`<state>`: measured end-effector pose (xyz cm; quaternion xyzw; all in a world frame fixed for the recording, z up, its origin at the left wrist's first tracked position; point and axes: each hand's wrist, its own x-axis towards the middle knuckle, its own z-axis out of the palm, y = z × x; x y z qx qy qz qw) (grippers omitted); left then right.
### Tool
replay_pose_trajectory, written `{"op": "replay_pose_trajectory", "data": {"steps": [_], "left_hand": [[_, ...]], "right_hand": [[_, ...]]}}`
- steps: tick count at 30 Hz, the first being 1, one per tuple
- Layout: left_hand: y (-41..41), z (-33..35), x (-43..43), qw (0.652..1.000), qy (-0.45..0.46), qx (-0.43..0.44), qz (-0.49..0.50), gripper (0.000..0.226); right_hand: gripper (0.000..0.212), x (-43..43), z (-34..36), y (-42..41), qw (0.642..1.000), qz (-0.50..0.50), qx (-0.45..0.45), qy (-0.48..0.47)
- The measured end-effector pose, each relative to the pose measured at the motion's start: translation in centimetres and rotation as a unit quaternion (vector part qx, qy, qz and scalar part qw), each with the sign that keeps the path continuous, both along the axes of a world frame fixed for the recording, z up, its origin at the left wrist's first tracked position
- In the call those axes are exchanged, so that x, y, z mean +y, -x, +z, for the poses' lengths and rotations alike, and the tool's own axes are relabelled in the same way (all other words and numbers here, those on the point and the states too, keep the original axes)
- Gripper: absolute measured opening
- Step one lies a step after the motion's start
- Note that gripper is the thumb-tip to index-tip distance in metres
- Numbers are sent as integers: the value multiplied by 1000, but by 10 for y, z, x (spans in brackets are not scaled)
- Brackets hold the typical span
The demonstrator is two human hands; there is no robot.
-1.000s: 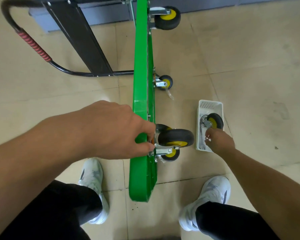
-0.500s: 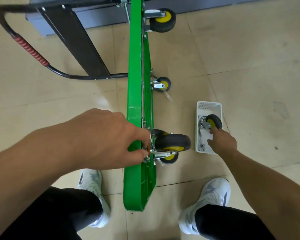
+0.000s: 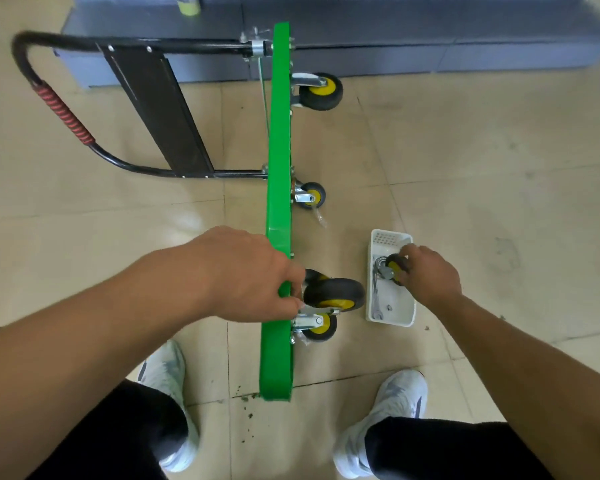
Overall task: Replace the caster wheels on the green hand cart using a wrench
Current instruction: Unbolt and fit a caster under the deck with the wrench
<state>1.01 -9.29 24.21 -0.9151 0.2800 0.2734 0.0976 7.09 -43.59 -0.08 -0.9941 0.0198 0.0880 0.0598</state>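
Caster [image 3: 395, 264] in tray [image 3: 390, 319] sits half-hidden under right hand [image 3: 430, 276].

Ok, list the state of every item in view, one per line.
green cart: tipped on its edge on the floor.
left grip: holds the cart's top edge beside the near caster.
right grip: curled round the spare caster in the white basket.
wrench: lying loose in the basket.

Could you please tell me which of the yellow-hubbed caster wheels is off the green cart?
The small caster in the white basket, held by the right hand; the other four sit against the cart.
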Motion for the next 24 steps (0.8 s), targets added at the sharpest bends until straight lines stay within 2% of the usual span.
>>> {"op": "replay_pose_trajectory", "data": {"steps": [4,9,16,20,24], "left_hand": [[2,-3,3,1000,8,-9,-2,37],[3,-4,5,999,30,-18,-12,38],[5,-8,9,998,50,-36,-12,41],[6,-9,11,998,51,-32,-12,40],[8,-6,9,998,46,-33,-11,40]], "right_hand": [[37,10,49,7,998,41,-40,2],[36,34,108,18,993,98,-72,-2],[34,88,167,56,975,172,-108,-86],[32,119,183,86,965,179,-77,-176],[28,140,166,124,934,88,-27,-344]]}}
